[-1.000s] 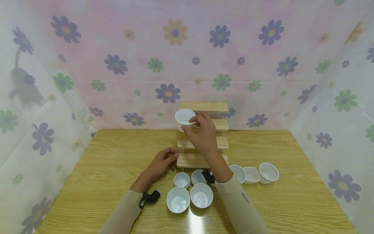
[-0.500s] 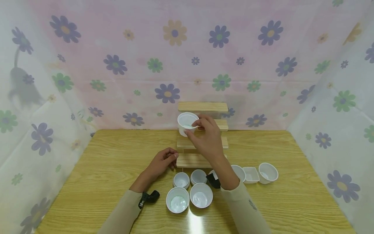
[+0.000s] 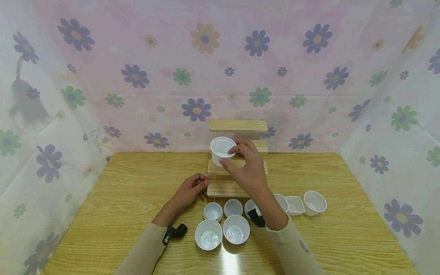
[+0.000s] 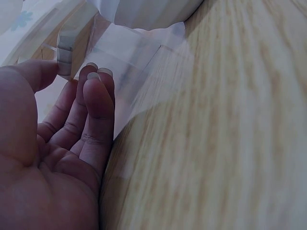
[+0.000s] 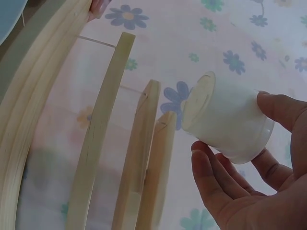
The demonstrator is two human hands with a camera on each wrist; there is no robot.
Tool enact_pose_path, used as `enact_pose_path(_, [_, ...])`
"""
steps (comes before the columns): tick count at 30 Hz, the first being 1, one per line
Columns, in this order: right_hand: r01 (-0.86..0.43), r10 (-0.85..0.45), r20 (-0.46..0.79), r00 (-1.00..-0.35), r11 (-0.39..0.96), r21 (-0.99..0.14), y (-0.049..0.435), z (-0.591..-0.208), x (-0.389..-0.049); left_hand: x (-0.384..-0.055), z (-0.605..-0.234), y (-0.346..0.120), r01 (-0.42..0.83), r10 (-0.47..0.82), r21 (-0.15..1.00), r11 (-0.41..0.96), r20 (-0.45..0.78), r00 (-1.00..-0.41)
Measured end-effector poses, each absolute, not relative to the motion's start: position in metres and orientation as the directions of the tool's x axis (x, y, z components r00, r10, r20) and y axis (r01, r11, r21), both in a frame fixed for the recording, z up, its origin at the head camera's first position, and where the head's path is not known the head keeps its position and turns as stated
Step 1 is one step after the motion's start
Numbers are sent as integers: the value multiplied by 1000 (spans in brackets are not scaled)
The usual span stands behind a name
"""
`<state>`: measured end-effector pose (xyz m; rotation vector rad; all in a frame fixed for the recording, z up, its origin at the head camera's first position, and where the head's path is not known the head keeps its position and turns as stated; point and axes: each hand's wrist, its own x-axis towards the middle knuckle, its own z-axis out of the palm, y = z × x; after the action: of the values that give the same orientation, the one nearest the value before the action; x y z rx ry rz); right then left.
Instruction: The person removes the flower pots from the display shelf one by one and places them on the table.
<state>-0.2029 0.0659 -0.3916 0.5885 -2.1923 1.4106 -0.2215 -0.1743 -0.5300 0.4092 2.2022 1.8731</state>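
My right hand (image 3: 250, 168) grips a white plastic cup (image 3: 221, 158) by its right side, thumb and fingers on its wall, over the middle of a stepped wooden display stand (image 3: 228, 188). The cup's opening faces up in the head view. Seen from the right wrist, its base (image 5: 200, 98) points towards the wooden boards, apart from them. My left hand (image 3: 188, 192) holds the left end of the lowest step; the left wrist view has the thumb against the board end (image 4: 72, 45) and the bent fingers beside it, near a clear side panel.
Before the stand are two larger white bowls (image 3: 208, 240) (image 3: 236, 233) and smaller white cups (image 3: 213, 211) (image 3: 233, 207). Further right come a square white dish (image 3: 294, 205) and a round white bowl (image 3: 315, 203). A flowered cloth (image 3: 154, 95) hangs behind the wooden table (image 3: 144, 172).
My right hand has brought the cup down and slightly right, from near the upper steps to over the middle ones. The left hand stays at the lowest step's end.
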Motion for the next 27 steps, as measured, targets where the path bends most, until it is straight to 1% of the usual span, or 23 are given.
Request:
enact_pose_path(12, [-606,-139,606,-784,386,-696,74,-394,-191,-221,-529,-174,60,344,987,152,4,-939])
enact_pose_path(19, [-615,-156,611,-776,399,-680,80,-397,-186,-221,-531,-175,90,358,985,145,32,-933])
enact_pose_path(27, [-610,-166,600,-783,399,-685,88,-399,-179,-221,-531,-175,97,360,985,144,39,-932])
